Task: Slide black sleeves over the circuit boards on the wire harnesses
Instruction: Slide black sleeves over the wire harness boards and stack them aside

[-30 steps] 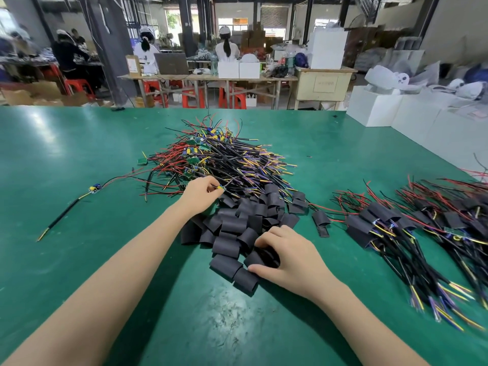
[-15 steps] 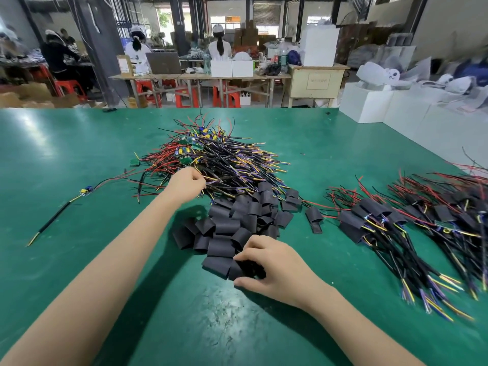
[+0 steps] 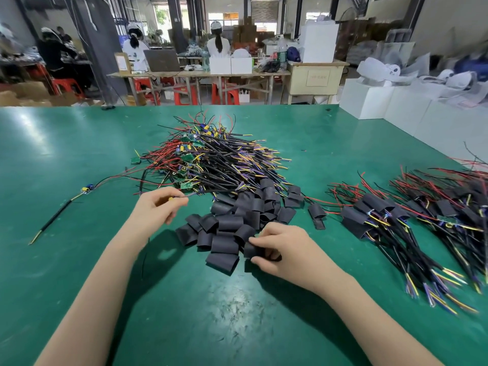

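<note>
A glossy green table (image 3: 79,159) with scuffed, reflective patches carries everything. At center lies a heap of short black sleeves (image 3: 237,215), matte, flattened tubes with rounded open ends, lying at mixed angles. Just above it in the frame is a tangled pile of wire harnesses (image 3: 211,159): thin red, black, yellow and purple leads with small green circuit boards among them, most leads running from upper left to lower right. The left hand (image 3: 155,204), left of center, pinches one thin dark wire (image 3: 200,193) whose long axis runs roughly level toward the right, into the pile's lower edge. The right hand (image 3: 280,249), lower center, has its fingers curled around a single sleeve (image 3: 254,250) at the heap's lower right edge. At the right edge lie sleeved harnesses (image 3: 396,223), fanned with their stripped ends pointing lower right. A lone harness (image 3: 66,204) lies at middle left, slanting lower left to upper right. Benches, red stools and seated people fill the upper frame.
</note>
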